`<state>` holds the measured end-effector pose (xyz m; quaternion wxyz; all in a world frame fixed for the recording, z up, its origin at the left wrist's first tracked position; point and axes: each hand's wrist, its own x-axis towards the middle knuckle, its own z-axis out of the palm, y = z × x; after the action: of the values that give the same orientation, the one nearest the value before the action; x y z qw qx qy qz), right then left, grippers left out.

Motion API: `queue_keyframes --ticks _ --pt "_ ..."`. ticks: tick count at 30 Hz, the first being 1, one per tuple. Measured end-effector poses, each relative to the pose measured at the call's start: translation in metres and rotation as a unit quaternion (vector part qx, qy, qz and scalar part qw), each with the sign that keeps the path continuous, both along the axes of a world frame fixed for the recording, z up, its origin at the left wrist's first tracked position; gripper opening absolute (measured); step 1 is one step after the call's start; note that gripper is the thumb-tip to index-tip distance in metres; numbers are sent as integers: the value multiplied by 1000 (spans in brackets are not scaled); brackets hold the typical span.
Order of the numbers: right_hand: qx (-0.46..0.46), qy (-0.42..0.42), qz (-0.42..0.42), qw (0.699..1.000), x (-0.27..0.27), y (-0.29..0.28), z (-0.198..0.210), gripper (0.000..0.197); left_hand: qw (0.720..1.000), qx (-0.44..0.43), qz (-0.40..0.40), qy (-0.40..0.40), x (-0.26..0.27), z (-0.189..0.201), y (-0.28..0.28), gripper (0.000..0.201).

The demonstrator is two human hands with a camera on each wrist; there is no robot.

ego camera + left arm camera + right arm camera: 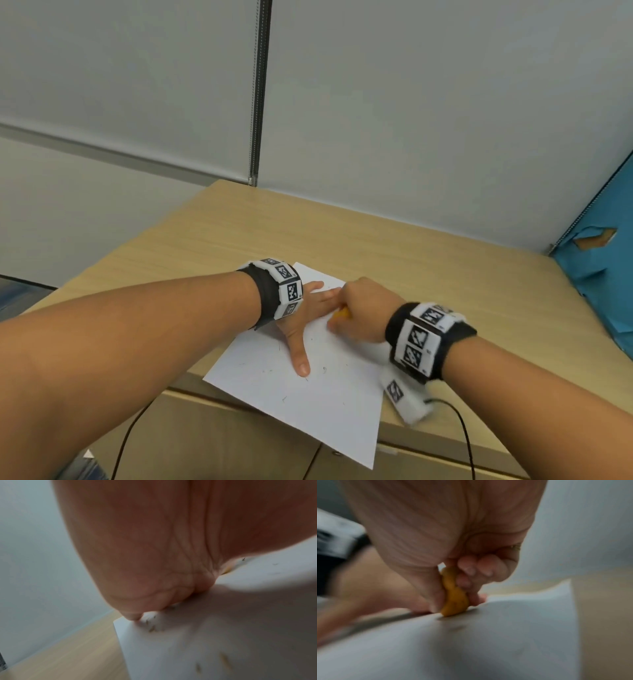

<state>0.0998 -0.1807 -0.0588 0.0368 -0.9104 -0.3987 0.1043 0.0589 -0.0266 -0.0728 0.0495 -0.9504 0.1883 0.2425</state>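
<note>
A white sheet of paper point(308, 394) lies on the light wooden tabletop point(445, 274), one corner hanging over the front edge. My left hand point(305, 318) lies flat on the sheet with straight fingers and thumb spread, pressing it down. My right hand point(356, 315) pinches a small yellow-orange eraser point(453, 596) between thumb and fingers, and its lower end touches the paper point(505, 635). In the head view only a bit of the eraser point(341, 312) shows beside my left fingers. Small dark and tan crumbs lie scattered on the paper point(223, 649) near my left palm point(154, 547).
A grey wall point(411, 120) runs behind the table, with a vertical metal strip point(258, 92). A blue board point(603, 274) leans at the right. Black cables point(466, 431) hang from my wrist bands over the front edge, above cabinet fronts point(222, 445).
</note>
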Motion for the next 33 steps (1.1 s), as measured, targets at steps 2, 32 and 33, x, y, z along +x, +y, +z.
queue_keyframes --ticks 2,32,33 --pt "-1 -27 0 1000 2 4 -5 22 1000 9 -2 1 -3 5 -3 139" --pt "-81 -55 -35 995 11 10 0 33 999 21 -12 39 6 -6 33 139" --pt "-82 -53 -33 995 6 11 3 33 999 26 -12 33 6 -8 33 140"
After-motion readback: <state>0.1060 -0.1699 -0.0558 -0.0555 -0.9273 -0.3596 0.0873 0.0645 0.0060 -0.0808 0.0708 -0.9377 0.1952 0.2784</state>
